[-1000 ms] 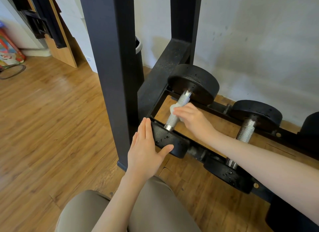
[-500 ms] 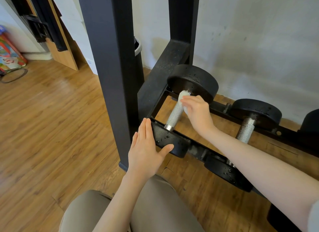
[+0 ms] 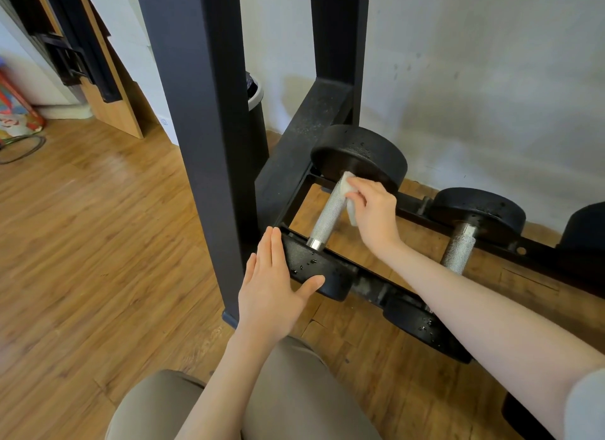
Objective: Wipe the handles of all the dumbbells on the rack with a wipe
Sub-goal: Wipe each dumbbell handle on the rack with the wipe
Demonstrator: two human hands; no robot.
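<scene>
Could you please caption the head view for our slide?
Right hand wipes the first dumbbell's handle with a wipe; left hand steadies its near weight.

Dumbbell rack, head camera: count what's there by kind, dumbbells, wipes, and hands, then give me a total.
Dumbbells: 2 in full view, the left dumbbell and the next dumbbell; a dark shape at the right edge may be another.
Wipes: 1, the wipe.
Hands: 2, left hand, right hand.
Total: 5.

Both forearms are bare from wrist to elbow. Behind the right hand [image 3: 376,215], a light grey short sleeve [image 3: 586,403] shows at the upper arm. Below the left hand [image 3: 273,285], khaki-beige smooth cloth trousers [image 3: 294,403] cover the legs.
</scene>
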